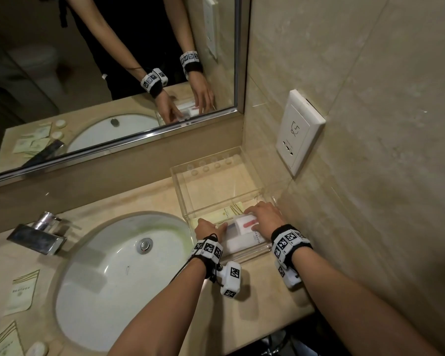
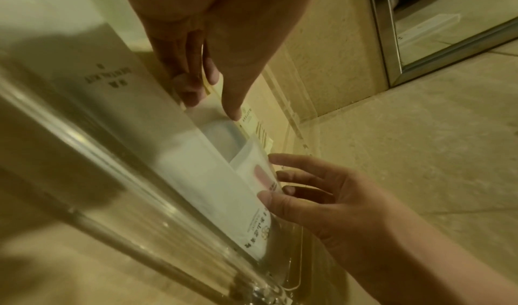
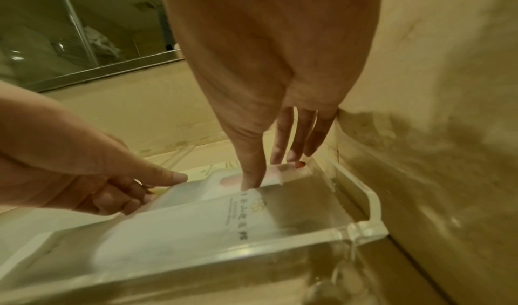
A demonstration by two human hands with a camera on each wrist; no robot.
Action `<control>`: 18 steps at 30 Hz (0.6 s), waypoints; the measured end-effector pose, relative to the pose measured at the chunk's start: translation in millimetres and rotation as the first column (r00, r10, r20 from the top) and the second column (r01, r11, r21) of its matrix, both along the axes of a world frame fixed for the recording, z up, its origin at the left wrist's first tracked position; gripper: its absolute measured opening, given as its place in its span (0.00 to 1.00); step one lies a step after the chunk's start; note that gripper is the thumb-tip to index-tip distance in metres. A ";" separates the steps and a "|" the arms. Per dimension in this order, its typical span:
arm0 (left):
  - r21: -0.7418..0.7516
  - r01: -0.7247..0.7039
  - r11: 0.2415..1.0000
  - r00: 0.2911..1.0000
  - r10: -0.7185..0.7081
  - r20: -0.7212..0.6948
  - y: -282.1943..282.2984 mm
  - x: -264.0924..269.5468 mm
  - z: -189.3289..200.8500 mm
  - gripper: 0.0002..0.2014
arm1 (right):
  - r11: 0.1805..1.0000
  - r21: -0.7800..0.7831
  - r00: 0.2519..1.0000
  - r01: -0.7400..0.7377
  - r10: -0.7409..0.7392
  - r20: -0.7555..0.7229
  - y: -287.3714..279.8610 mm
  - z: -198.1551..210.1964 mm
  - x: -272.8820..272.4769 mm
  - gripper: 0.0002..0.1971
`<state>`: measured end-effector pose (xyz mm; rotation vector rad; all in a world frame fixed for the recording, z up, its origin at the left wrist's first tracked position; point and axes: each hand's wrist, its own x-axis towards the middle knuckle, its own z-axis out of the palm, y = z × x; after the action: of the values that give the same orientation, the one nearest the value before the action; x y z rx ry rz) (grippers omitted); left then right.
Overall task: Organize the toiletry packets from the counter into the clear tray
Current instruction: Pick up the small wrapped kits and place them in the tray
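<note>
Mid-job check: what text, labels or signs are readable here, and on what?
Nothing reads as words.
White packet in the clear tray: column of characters by a gold emblem, blurred.
Cream packet: small print, too small.
Wall plate: a face outline drawing, no words.
Wrist bands: square code markers only.

The print on the white packet [image 1: 244, 242] is too small to read from the head view. At the lower left edge a cream packet [image 1: 3, 343] is cut off. Both wrist views blur the clear tray [image 3: 372, 201] wall.
</note>
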<state>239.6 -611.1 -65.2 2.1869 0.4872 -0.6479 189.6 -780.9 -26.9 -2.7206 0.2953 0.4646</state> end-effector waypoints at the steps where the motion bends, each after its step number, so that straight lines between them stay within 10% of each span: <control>1: 0.015 0.007 1.000 1.000 -0.007 -0.001 -0.9 0.9 0.0 0.26 | 1.000 -0.003 1.000 -0.003 0.003 0.005 0.3 -0.6 -0.2 0.25; 18: -0.169 0.043 0.985 0.997 -0.032 0.068 11.4 -8.7 7.5 0.09 | 0.999 0.034 0.999 0.025 -0.025 -0.021 -0.9 5.7 -0.5 0.29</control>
<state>230.8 -599.7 -57.7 2.0524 0.3447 -0.6130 189.2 -781.8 -21.2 -2.6772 0.3235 0.4869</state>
